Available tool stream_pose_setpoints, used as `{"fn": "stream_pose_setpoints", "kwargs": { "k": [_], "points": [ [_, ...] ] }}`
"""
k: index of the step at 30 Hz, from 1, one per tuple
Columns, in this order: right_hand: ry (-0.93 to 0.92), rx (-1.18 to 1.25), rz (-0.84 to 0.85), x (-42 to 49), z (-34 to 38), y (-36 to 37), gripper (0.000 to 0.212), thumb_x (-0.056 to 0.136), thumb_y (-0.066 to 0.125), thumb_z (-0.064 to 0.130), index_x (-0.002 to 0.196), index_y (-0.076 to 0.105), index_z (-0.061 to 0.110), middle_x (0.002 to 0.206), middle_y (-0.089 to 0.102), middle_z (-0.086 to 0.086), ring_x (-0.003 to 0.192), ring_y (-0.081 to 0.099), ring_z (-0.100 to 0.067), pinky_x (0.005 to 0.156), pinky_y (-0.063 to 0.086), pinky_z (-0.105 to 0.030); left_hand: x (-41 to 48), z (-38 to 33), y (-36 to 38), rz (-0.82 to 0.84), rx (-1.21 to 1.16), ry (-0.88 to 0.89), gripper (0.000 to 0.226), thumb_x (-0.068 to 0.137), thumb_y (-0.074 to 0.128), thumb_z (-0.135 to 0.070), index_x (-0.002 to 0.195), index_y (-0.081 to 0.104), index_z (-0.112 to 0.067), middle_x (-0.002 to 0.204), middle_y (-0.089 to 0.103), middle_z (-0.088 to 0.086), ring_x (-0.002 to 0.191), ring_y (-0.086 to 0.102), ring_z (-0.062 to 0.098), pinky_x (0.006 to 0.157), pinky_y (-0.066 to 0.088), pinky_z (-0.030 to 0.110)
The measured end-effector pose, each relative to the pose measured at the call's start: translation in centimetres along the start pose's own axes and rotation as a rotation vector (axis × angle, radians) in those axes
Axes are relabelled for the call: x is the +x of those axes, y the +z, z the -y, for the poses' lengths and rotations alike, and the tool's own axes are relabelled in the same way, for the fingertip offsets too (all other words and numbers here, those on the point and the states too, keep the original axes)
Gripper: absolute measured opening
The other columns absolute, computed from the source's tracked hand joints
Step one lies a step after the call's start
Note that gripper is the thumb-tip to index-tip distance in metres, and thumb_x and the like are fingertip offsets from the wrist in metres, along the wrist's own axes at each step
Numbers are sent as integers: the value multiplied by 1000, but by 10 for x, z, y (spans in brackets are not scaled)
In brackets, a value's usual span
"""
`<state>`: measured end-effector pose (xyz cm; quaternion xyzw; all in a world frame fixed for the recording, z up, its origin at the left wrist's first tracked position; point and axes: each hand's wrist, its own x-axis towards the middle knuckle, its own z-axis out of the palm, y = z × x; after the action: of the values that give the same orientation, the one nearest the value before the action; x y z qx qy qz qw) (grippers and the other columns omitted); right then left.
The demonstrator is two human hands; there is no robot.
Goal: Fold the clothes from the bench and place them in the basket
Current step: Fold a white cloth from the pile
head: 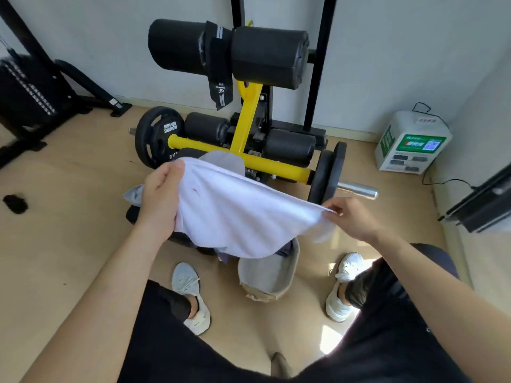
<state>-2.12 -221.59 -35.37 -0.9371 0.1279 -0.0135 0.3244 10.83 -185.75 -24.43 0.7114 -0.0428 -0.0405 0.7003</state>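
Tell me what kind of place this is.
Most likely a small gym or workout room: a yellow-framed leg machine with black foam rollers, and weight plates loaded on it.

The person wears plain black trousers point(387, 341). The trouser legs end just above the ankles, where a strip of bare ankle shows. The left shoe point(190, 294) is a pale grey-white mesh trainer with white laces. The right shoe point(343, 286) is a white lace-up trainer. Both arms are bare from the left hand point(160, 194) and right hand point(351, 217) to the frame edge.
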Motion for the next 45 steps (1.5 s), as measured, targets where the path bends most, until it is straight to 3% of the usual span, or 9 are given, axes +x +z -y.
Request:
{"fn": "stream_pose_setpoints", "kwargs": {
  "k": [6, 13, 17, 21, 25, 29, 35, 40, 45],
  "points": [
    [113, 102, -11, -39, -15, 12, 15, 96, 60, 23, 89, 73, 20, 88, 72, 0, 84, 64, -19, 68, 46, -22, -21, 10, 11, -93, -127, -178, 14, 103, 59, -30, 96, 69, -21, 96, 71, -4, 96, 68, 16, 84, 54, 36],
    [4, 305, -1, -57, 47, 36, 24, 94, 64, 19, 117, 62, 25, 66, 54, 9, 57, 51, 0, 56, 38, -13, -63, 65, 32, 167, -69, -357, 14, 100, 63, -21, 100, 74, -12, 114, 74, 17, 115, 67, 37, 103, 49, 52],
    [-61, 378, 28, -66, 77, 62, 42, 93, 64, 15, 134, 57, 24, 60, 43, 11, 54, 43, -4, 56, 35, -12, -86, 91, 41, 442, -26, -354, 30, 84, 70, -20, 113, 73, -10, 115, 73, 21, 104, 69, 33, 92, 53, 45],
    [-95, 464, 194, -74, 82, 89, 27, 92, 63, 11, 115, 70, 24, 72, 61, 9, 66, 53, -3, 67, 44, -15, -99, 116, 41, 664, 84, -332, 38, 81, 72, -13, 119, 70, -15, 112, 75, 14, 103, 71, 28, 89, 56, 41],
    [14, 458, 239, -72, 65, 99, 9, 89, 66, 13, 91, 72, 19, 74, 63, 6, 67, 53, -3, 66, 44, -23, -106, 142, 34, 585, 105, -282, 41, 78, 73, -7, 118, 72, -19, 113, 74, 13, 109, 69, 36, 92, 55, 47],
    [84, 380, 218, -66, 52, 96, 4, 89, 68, 17, 91, 71, 20, 75, 60, 5, 68, 52, -7, 63, 42, -19, -106, 149, 32, 439, 223, -153, 25, 78, 71, -9, 99, 76, -22, 99, 77, 1, 90, 73, 19, 79, 57, 31],
    [204, 439, 101, -58, 41, 84, 8, 91, 64, 12, 86, 68, 17, 70, 56, 4, 63, 49, -8, 58, 40, -13, -97, 163, 23, 415, 368, -124, 21, 90, 72, -1, 95, 80, -20, 91, 79, 1, 88, 74, 21, 76, 60, 31],
    [260, 494, 36, -56, 35, 80, 8, 92, 62, 12, 91, 69, 16, 89, 72, -11, 73, 59, -13, 66, 50, -23, -95, 168, 28, 486, 438, -155, 20, 95, 69, -13, 100, 77, -30, 90, 77, -12, 85, 70, 6, 78, 54, 21],
    [268, 420, 92, -58, 25, 77, 27, 89, 62, 11, 111, 64, 27, 89, 65, -6, 75, 59, -15, 59, 50, -20, -95, 164, 33, 397, 375, -205, 24, 105, 53, -21, 86, 62, -9, 72, 49, -4, 69, 43, 6, 68, 35, 26]
  ]
}}
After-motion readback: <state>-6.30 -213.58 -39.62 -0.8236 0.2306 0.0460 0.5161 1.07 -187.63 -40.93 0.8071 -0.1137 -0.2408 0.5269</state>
